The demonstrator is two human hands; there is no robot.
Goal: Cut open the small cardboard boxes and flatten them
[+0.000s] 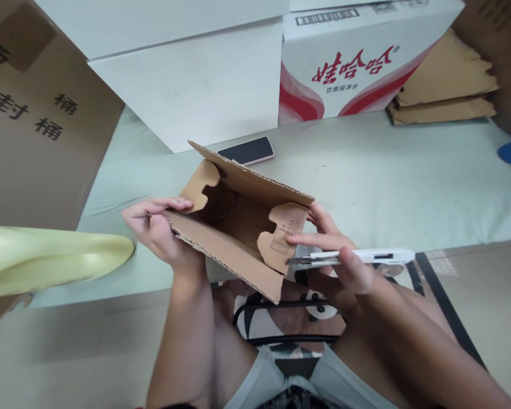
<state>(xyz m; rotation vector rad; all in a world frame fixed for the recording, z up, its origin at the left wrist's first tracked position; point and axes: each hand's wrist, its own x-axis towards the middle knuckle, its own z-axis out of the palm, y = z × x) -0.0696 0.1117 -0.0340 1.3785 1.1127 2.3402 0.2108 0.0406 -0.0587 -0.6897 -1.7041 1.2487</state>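
Note:
A small brown cardboard box [234,241] is tilted toward me over the table's near edge, its top flaps spread and its inside in view. My left hand [166,230] grips the box at its left end, fingers over the notched side flap. At the right end, my right hand [340,250] holds a white utility knife [378,257] under the thumb, its blade pointing left close to the box. The index finger of that hand touches the right notched flap, which bears a printed stamp. Some right-hand fingers are hidden behind the box.
Behind the box lies a phone [249,151] on the pale green table [357,182]. White cartons [204,85] stand along the back. Folded cardboard [447,85] is at the back right. A large brown carton [38,147] and a yellow-green curved object [59,258] are at left.

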